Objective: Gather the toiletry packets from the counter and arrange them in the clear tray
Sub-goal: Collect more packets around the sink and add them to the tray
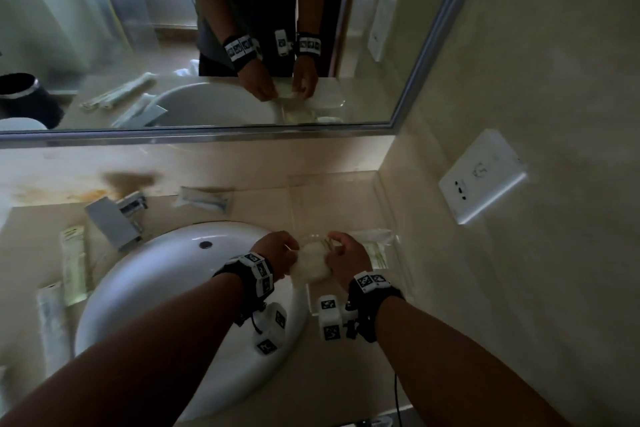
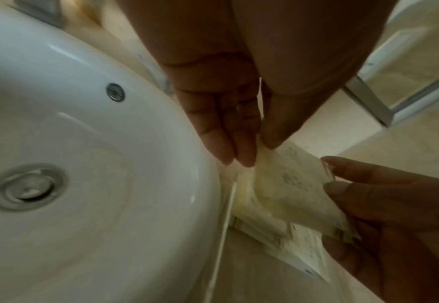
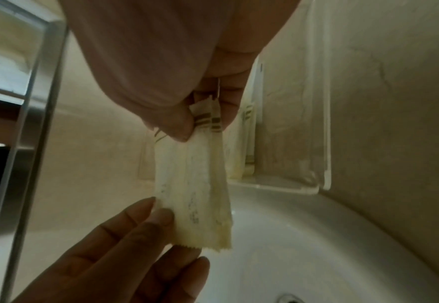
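Two hands on one packet [image 1: 311, 267], left fingers [image 2: 278, 127] pinching one end, right fingers [image 3: 176, 123] pinching the other

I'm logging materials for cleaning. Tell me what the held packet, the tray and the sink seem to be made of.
Packet: thin matt cream film or paper, likely; it bends, and its bottom edge is serrated.
Tray: clear glossy plastic, possibly acrylic; the counter shows through its walls.
Sink: white glazed ceramic, by its smooth shine and highlights.
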